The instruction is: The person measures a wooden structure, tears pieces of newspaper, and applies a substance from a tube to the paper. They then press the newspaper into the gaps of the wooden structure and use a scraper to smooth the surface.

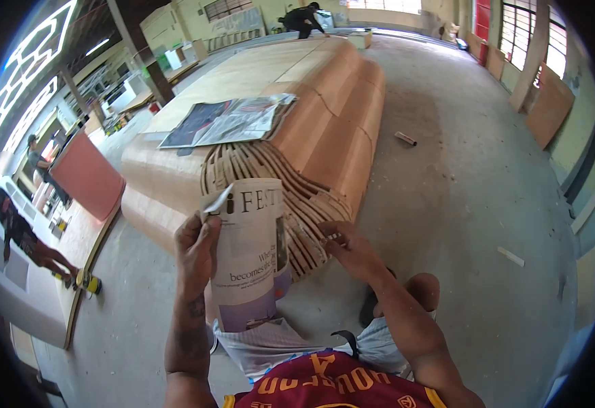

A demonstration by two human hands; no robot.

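Note:
My left hand point(199, 246) is closed on the edge of a printed newspaper sheet point(248, 265), which hangs upright and curls a little in front of my knees. My right hand point(357, 253) has its fingers bent together beside the ribbed wooden slats point(297, 190) at the corner of a large curved wooden form. A small pale bit shows at those fingertips, too small to name. Behind the held sheet, more newspaper point(226, 122) lies flat on top of the wooden form point(297, 64).
A short tube point(405, 139) and a pale strip point(511, 256) lie on the concrete floor at right. One person point(302, 22) bends over the form's far end. Others stand at left by a pink panel point(88, 175) and a yellow can point(89, 282). A board point(550, 107) leans on the right wall.

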